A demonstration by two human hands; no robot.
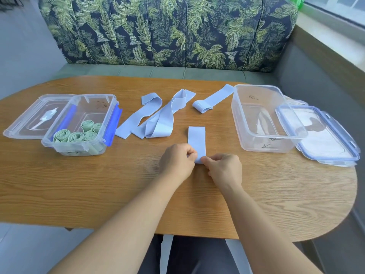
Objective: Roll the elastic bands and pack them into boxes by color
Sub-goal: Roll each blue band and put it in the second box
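Observation:
A light blue elastic band [196, 140] lies flat on the wooden table [98, 184], running away from me. My left hand [176, 161] and my right hand [224, 169] pinch its near end from either side. Behind it lie more blue bands: a tangled pile [156, 119] and one partly rolled band [213, 100]. On the left, a clear box [79, 125] holds several rolled green bands [76, 136]. On the right stands a clear box [264, 117] with nothing in it.
The left box's lid [33, 117] lies beside it at the far left. The right box's lid [324, 135], blue-rimmed, lies near the table's right edge. A leaf-patterned sofa [167, 30] stands behind the table.

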